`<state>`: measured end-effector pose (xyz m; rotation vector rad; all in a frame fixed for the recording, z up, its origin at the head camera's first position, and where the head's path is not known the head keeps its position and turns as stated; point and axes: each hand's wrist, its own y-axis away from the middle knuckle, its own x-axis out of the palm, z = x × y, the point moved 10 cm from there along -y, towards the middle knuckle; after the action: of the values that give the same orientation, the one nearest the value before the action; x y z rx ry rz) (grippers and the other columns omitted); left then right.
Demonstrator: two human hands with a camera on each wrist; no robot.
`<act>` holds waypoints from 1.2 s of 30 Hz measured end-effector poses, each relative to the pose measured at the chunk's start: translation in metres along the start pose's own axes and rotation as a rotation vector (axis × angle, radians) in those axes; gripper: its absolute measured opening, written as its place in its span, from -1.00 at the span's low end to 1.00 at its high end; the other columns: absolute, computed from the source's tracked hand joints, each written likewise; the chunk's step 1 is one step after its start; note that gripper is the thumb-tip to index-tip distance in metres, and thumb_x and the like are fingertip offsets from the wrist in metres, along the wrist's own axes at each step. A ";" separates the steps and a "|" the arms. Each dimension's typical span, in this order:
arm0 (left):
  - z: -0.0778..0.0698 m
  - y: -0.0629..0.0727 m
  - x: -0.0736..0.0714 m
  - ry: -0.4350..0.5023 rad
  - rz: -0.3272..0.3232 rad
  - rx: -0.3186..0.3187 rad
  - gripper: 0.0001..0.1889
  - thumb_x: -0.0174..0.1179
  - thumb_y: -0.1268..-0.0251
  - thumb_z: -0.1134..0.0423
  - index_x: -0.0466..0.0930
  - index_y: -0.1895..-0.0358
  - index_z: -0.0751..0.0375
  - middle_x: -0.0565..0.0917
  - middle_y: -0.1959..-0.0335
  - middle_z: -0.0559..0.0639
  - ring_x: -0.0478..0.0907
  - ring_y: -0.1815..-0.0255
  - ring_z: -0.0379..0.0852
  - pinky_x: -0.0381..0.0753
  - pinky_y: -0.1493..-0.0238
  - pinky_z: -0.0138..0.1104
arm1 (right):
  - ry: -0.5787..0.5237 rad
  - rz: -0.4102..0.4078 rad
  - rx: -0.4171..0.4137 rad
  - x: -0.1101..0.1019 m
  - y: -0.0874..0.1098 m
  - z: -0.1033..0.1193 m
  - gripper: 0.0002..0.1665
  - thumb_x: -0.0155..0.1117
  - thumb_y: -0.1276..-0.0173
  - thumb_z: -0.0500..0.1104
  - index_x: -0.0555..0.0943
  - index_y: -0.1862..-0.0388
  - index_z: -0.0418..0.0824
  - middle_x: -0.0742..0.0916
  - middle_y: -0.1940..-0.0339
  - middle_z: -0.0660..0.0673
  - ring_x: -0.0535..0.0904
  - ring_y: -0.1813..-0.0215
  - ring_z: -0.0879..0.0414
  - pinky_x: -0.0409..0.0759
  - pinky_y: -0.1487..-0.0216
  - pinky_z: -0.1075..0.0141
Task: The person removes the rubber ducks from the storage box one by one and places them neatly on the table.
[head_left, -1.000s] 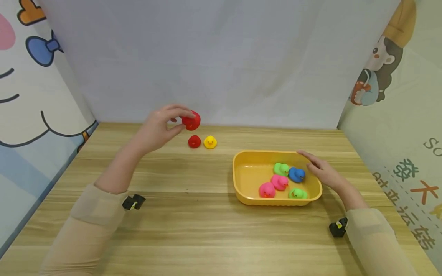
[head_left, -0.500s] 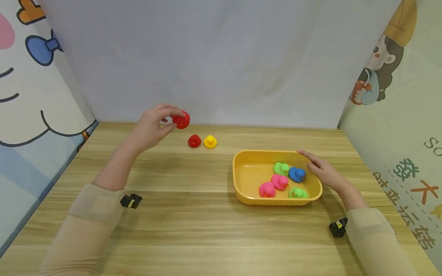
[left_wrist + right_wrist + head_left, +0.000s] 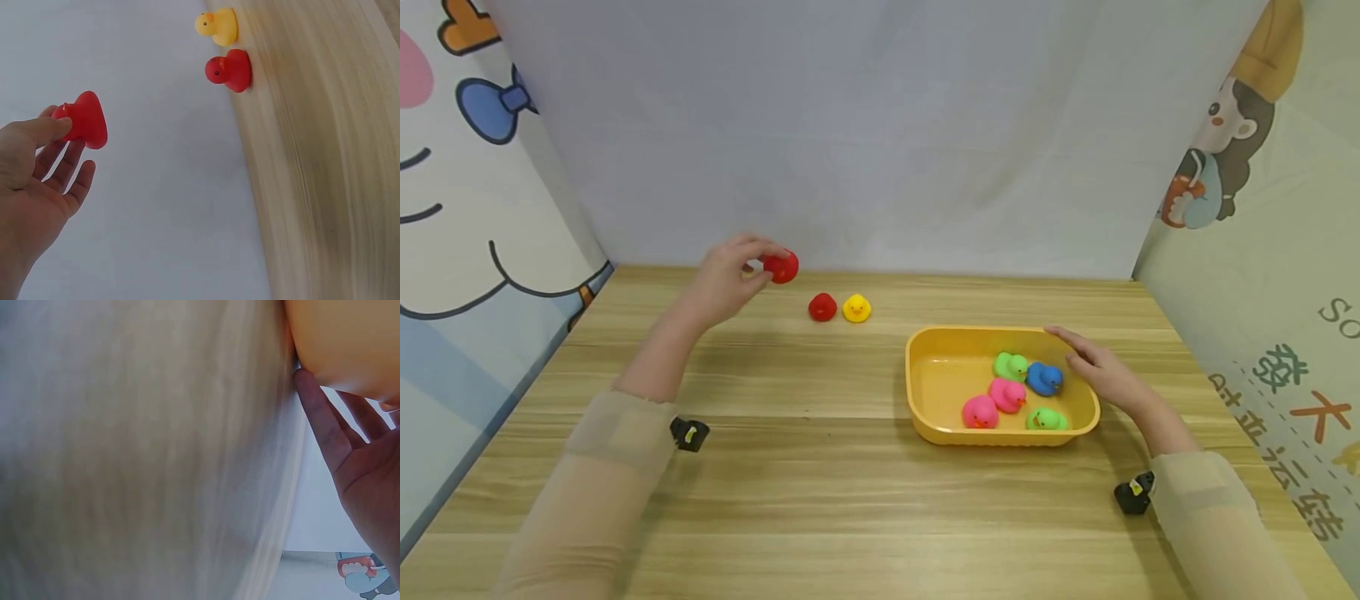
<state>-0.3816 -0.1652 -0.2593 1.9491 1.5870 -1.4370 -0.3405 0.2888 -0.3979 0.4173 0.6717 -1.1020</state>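
Observation:
My left hand (image 3: pixel 722 283) pinches a red rubber duck (image 3: pixel 783 267) between thumb and fingers, raised over the back of the table. In the left wrist view the duck (image 3: pixel 87 120) is tipped on its side, its flat base turned away from the palm. Another red rubber duck (image 3: pixel 822 307) sits on the table just right of it, close beside a yellow rubber duck (image 3: pixel 857 308). My right hand (image 3: pixel 1103 372) rests against the right end of a yellow plastic bin (image 3: pixel 917 392). Its fingers lie fairly straight along the rim, and the thumb (image 3: pixel 315 403) touches the outer wall.
Inside the bin, toward its right side, sit two pink ducks (image 3: pixel 981 412), two green ducks (image 3: pixel 1011 367) and a blue duck (image 3: pixel 1045 379). A pale curtain (image 3: pixel 880 150) hangs along the table's (image 3: pixel 820 500) back edge. Cartoon-printed sheets flank both sides.
My left hand has moved left with the red rubber duck, away from the two ducks on the table, and dipped slightly. The right hand and the bin have stayed put.

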 end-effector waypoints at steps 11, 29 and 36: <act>0.030 -0.008 0.022 0.025 0.040 -0.061 -0.69 0.09 -0.23 0.53 0.58 -0.03 0.31 0.52 -0.07 0.26 0.45 -0.06 0.18 0.52 -0.01 0.02 | 0.010 -0.009 -0.003 -0.001 0.001 0.001 -0.44 -0.18 -0.53 -0.24 0.15 -0.48 -0.16 0.21 -0.47 -0.34 0.11 -0.42 -0.25 0.18 -0.36 0.06; 0.065 -0.011 0.049 -0.036 0.109 -0.093 -0.70 0.07 -0.21 0.55 0.56 -0.02 0.41 0.53 0.00 0.35 0.45 0.00 0.25 0.45 -0.07 0.03 | -0.003 -0.002 0.009 -0.001 -0.001 -0.003 -0.44 -0.17 -0.53 -0.24 0.15 -0.48 -0.15 0.20 -0.47 -0.34 0.05 -0.45 -0.27 0.08 -0.33 -0.25; 0.079 -0.011 0.058 -0.063 0.127 -0.124 -0.68 0.08 -0.17 0.58 0.57 -0.01 0.44 0.54 0.02 0.40 0.46 -0.02 0.28 0.44 -0.11 0.03 | 0.002 -0.007 0.001 0.000 -0.001 -0.001 -0.44 -0.19 -0.53 -0.24 0.14 -0.48 -0.18 0.20 -0.47 -0.34 0.11 -0.41 -0.23 0.11 -0.30 -0.21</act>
<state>-0.4370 -0.1815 -0.3397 1.8796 1.4602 -1.3047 -0.3420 0.2891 -0.3981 0.4176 0.6742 -1.1085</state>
